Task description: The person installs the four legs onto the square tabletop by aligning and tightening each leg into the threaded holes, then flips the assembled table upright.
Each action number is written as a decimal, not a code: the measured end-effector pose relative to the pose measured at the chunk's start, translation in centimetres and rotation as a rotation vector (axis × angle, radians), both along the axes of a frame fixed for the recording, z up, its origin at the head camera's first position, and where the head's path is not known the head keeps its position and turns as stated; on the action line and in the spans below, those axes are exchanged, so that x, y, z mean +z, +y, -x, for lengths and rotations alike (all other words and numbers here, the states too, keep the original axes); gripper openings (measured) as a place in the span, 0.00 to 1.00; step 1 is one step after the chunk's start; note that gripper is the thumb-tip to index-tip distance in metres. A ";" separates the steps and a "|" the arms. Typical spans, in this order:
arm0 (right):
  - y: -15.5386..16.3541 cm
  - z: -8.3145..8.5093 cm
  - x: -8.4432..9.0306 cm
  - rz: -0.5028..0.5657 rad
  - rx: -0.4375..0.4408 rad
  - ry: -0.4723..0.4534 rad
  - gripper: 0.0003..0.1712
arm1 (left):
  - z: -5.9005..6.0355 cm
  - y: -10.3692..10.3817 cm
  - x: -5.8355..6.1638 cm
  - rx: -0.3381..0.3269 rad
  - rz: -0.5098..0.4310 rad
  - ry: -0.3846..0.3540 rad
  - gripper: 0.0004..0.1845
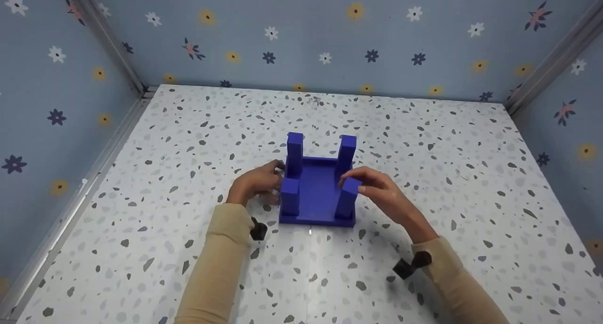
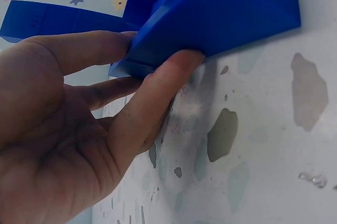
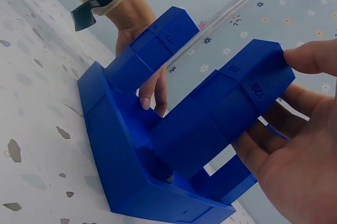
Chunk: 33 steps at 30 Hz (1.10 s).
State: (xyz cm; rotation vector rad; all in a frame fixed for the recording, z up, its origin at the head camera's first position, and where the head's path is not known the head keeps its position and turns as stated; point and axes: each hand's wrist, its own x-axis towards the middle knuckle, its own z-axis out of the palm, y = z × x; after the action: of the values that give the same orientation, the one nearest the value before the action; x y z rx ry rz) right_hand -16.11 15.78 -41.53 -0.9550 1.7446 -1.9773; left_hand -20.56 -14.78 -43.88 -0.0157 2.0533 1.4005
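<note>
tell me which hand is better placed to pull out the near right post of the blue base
Right, most likely. The right hand already has fingers curled round the near right post of the blue base. The left hand grips the base's left edge, well placed to steady it.

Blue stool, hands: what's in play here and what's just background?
In play:
- blue stool, upside down, four legs up
- left hand on its left edge
- right hand on a near leg

Background:
- speckled tabletop
- flowered walls

The blue stool (image 1: 316, 192) looks like matt, smooth plastic, the speckled tabletop (image 1: 188, 140) smooth and faintly glossy.
</note>
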 end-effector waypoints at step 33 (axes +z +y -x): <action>0.0 -0.7 0.0 -0.166 -0.211 0.072 0.18 | -0.2 -0.1 0.1 0.014 -0.017 -0.011 0.30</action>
State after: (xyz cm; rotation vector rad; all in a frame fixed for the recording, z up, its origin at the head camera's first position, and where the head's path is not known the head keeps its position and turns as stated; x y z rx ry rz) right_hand -15.45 15.77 -41.50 -0.8251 2.0882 -1.9032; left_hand -20.35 -14.84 -43.78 -0.0313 2.0363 1.4232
